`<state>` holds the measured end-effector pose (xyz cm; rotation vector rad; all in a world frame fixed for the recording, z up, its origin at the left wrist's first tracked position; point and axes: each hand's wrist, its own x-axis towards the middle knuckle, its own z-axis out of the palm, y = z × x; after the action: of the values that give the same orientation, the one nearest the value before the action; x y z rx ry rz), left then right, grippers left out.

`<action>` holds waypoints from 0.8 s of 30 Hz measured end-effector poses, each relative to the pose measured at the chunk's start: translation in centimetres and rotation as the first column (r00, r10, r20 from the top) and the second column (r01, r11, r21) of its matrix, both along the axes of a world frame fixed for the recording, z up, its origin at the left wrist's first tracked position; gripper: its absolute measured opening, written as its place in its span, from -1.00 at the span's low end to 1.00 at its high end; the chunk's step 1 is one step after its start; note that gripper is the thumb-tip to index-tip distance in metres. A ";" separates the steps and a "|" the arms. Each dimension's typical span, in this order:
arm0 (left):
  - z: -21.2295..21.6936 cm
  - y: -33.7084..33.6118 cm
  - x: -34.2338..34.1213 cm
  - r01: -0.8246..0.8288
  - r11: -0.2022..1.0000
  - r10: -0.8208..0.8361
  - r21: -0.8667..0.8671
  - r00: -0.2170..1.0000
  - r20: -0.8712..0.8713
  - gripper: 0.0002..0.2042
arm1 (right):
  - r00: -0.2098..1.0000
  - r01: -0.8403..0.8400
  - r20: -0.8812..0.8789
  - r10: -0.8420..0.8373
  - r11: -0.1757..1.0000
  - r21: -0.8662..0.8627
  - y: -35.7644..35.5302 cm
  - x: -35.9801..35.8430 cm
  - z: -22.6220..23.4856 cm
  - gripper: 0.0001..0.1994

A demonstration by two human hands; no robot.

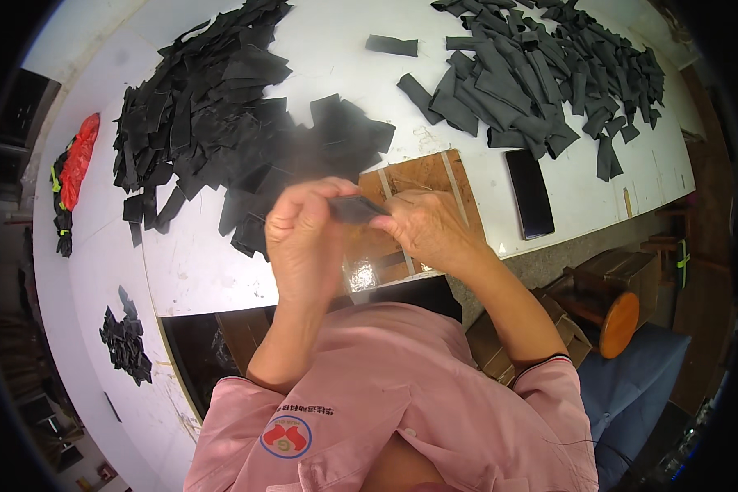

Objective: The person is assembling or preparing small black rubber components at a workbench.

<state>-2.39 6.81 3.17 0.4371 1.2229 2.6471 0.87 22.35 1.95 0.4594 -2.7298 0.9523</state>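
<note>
Between my two hands, in front of my chest, is a small dark grey fabric piece (354,210). My left hand (302,225) pinches its left end, with the thumb and fingers bent around it. The other end is gripped by my right hand (426,225), thumb pressed on the cloth. Both hands are above a brown board (459,184) with pale strips across it. A large pile of flat black fabric pieces (197,131) spreads over the white table to the left. Rolled or tube-shaped dark grey pieces (508,86) lie heaped at the far right.
A black phone (530,195) lies right of the board. One tube piece (392,45) rests apart at the back. Far left are a red plastic bag (79,164) and a small heap of black scraps (126,344). Beyond the table's near right edge stands a wooden stool (619,325).
</note>
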 end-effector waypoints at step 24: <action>-9.1 -2.6 -6.0 -0.477 -0.095 0.130 -0.874 0.864 -0.486 -0.55 | 0.946 0.322 0.259 -0.194 0.649 -0.690 3.9 -3.7 0.8 -0.56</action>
<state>-8.42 4.26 -5.96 0.1509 3.1562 1.0140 -2.80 26.29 2.77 -0.1725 -2.1563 1.9054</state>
